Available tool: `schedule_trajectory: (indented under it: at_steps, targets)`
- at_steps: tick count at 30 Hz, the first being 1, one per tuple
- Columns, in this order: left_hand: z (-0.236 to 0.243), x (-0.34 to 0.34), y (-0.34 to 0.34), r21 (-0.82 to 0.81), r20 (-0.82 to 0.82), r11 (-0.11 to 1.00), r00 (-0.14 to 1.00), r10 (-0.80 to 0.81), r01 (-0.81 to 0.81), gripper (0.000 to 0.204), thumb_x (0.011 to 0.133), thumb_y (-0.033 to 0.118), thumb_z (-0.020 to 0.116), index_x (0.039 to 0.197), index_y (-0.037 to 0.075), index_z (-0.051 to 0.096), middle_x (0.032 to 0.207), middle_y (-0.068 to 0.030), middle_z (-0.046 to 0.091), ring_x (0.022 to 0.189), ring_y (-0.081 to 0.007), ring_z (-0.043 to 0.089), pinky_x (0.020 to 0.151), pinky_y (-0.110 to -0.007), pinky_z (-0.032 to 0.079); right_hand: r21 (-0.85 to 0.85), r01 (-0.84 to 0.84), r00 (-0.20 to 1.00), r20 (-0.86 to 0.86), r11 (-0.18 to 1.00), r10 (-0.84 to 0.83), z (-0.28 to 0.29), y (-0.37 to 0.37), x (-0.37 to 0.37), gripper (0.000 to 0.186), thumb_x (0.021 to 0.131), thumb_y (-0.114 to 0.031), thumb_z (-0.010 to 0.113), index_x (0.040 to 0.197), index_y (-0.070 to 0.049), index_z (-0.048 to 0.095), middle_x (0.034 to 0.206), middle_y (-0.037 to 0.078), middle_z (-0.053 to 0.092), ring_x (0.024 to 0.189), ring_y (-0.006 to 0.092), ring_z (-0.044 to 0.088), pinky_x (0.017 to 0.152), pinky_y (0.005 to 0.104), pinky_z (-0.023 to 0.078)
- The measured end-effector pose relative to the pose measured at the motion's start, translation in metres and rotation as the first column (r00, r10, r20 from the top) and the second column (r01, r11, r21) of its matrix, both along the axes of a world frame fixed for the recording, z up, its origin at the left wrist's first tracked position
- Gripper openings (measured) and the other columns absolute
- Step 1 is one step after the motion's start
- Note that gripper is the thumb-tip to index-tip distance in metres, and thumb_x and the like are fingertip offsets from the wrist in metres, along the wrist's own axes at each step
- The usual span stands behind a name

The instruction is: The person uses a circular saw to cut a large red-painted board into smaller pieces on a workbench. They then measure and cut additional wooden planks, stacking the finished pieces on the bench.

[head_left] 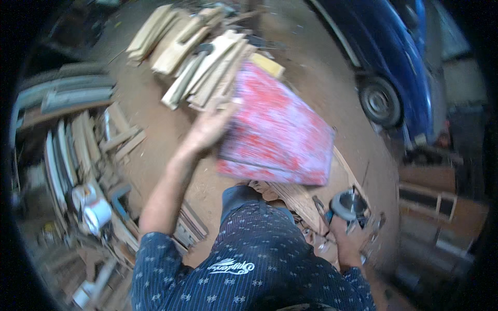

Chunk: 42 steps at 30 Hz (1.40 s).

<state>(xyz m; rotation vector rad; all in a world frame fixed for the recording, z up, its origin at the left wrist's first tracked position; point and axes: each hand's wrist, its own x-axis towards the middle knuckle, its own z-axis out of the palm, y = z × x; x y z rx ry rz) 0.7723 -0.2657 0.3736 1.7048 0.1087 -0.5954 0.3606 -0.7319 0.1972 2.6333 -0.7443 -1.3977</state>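
My left hand point(213, 125) grips the left edge of a thick rectangular pad point(282, 127), mottled red and whitish and blurred by motion. The pad is raised in front of me, tilted, and its far side is hidden. Low on the right, my right hand point(348, 234) is closed at the near side of a round grey thing with a shiny metal middle point(350, 203); its exact kind is unclear. Under and beside it runs a long wooden plank point(298, 203), partly covered by the pad.
Pale timber pieces point(179, 49) are stacked ahead, with a hammer-like tool point(196, 67) on them. More boards point(78, 140) and a white cylindrical container point(97, 215) lie to the left. A blue car point(391, 57) stands at the far right, wooden panels point(428, 179) nearer.
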Motion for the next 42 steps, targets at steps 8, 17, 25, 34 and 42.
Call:
schedule_trajectory:
  at_steps: [8, 17, 25, 34, 42]
  targets:
    - [-0.126, 0.008, 0.022, 0.387, 0.258, 0.913, 0.966, 0.031, -0.133, 0.046, 0.103, 0.038, 0.044, 0.114, -0.004, 0.059, 0.105, -0.0156, 0.064, 0.097, -0.0215, 0.057, 0.087, -0.038, 0.045, 0.059, 0.524, 0.729, 0.485, 0.85, -0.483, 0.064, -0.037, 0.012, 0.049, 0.079, -0.032, 0.069, 0.11, 0.005, 0.061, 0.105, 0.029, 0.065, 0.104, 0.0392, 0.064, 0.088, 0.0462, 0.052]
    - [-0.012, -0.03, -0.029, 0.2, 0.578, 0.974, 0.816, -0.032, -0.104, 0.034, 0.106, 0.031, 0.046, 0.103, -0.001, 0.058, 0.092, -0.0018, 0.054, 0.084, -0.0107, 0.046, 0.075, -0.026, 0.04, 0.861, 0.508, -0.48, 0.244, -0.04, -0.843, 0.101, 0.032, -0.119, 0.009, 0.083, -0.01, 0.067, 0.087, -0.003, 0.062, 0.064, 0.003, 0.056, 0.047, 0.0127, 0.05, 0.04, 0.029, 0.04]
    - [0.139, -0.227, -0.214, 0.129, 0.857, 0.93, 0.433, -0.28, 0.346, 0.027, 0.104, 0.026, 0.05, 0.108, 0.001, 0.06, 0.089, 0.001, 0.057, 0.082, -0.0088, 0.051, 0.075, -0.024, 0.043, 0.879, 0.474, -0.518, 0.331, 0.057, -0.789, 0.099, 0.08, -0.33, 0.019, 0.081, -0.006, 0.065, 0.098, 0.002, 0.064, 0.064, 0.002, 0.056, 0.047, 0.0111, 0.049, 0.041, 0.0283, 0.039]
    - [-0.051, -0.314, -0.367, -0.038, 0.472, 0.939, 0.835, -0.284, 0.341, 0.053, 0.1, 0.046, 0.052, 0.121, -0.003, 0.061, 0.113, -0.0112, 0.066, 0.102, -0.0215, 0.06, 0.091, -0.038, 0.047, 0.816, 0.577, -0.457, 0.291, -0.031, -0.841, 0.068, 0.108, -0.524, 0.049, 0.078, -0.009, 0.069, 0.125, 0.0, 0.06, 0.092, 0.01, 0.067, 0.077, 0.0184, 0.063, 0.071, 0.0342, 0.05]
    - [-0.366, -0.237, -0.387, 0.25, 0.495, 0.962, 0.84, -0.222, 0.107, 0.055, 0.1, 0.049, 0.047, 0.111, 0.0, 0.069, 0.093, -0.0183, 0.071, 0.091, -0.0302, 0.066, 0.083, -0.041, 0.049, 0.792, 0.584, -0.577, 0.251, -0.178, -0.777, 0.08, 0.153, -0.586, 0.049, 0.078, -0.01, 0.069, 0.125, 0.001, 0.06, 0.103, 0.01, 0.068, 0.091, 0.0195, 0.063, 0.084, 0.034, 0.05]
